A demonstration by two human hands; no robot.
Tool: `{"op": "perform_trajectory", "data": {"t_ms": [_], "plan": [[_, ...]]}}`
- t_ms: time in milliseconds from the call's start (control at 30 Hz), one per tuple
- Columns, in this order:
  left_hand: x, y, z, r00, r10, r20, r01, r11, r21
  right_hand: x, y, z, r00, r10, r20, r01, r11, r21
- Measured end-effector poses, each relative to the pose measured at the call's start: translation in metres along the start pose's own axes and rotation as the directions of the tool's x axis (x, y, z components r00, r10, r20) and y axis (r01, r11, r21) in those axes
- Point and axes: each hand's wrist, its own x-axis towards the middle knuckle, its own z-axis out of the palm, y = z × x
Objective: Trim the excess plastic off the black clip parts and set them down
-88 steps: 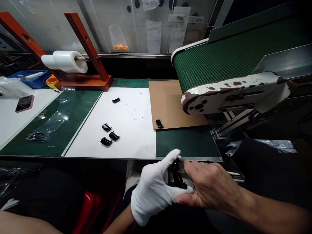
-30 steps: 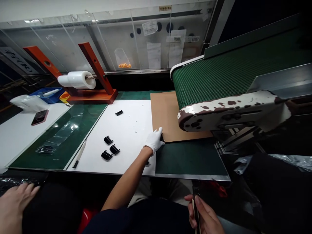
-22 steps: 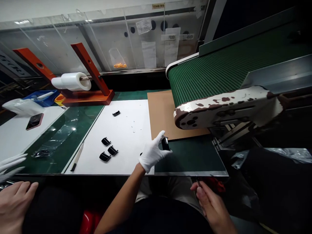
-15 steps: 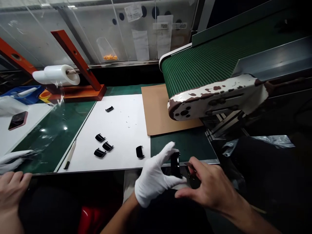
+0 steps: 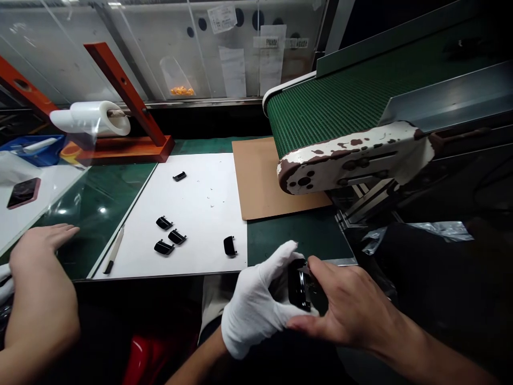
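My left hand (image 5: pixel 256 299), in a white glove, grips a glossy black plastic part (image 5: pixel 297 286) between thumb and fingers, just beyond the table's front edge. My bare right hand (image 5: pixel 344 299) is closed in on the part from the right. Its index fingertip meets the top end and its thumb lies by the bottom end. Whatever else sits inside the right fingers is hidden. Similar black parts lie on the white sheet (image 5: pixel 204 214): one part (image 5: pixel 230 246) nearest my left hand, a group of three (image 5: pixel 177 237) further left, another (image 5: pixel 179 176) at the back.
A green conveyor (image 5: pixel 328 107) ends over brown cardboard (image 5: pixel 260 182). A pen-like tool (image 5: pixel 115 251) lies at the sheet's left edge. Further left are a co-worker's arm (image 5: pixel 42 289), a phone (image 5: pixel 24 192) and a clear film roll (image 5: pixel 96 117) on an orange stand (image 5: pixel 124 85).
My right hand has come up to the black part; a thin dark pointed piece seen in its fingers is now hidden. The part has shifted slightly right. The co-worker's arm reached forward.
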Motion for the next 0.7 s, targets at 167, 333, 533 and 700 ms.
{"op": "perform_trajectory", "data": {"t_ms": [167,333,533,700], "plan": [[-0.002,-0.001,0.000,1.000,-0.007,-0.026,0.009,0.998,0.069,0.000,-0.003,0.006,0.993,-0.044,-0.114,0.036,0.997,-0.071],[-0.006,-0.003,0.000,0.999,-0.009,-0.045,0.016,0.989,0.144,0.002,-0.002,0.012,0.984,-0.079,-0.162,0.069,0.996,-0.063],[-0.008,-0.010,0.001,0.998,0.004,-0.056,0.007,0.978,0.211,0.001,0.002,0.018,0.986,-0.098,-0.132,0.094,0.995,-0.033],[-0.009,-0.013,0.000,0.998,-0.018,-0.063,0.029,0.983,0.181,-0.001,0.002,0.023,0.980,-0.134,-0.145,0.127,0.990,-0.053]]}}
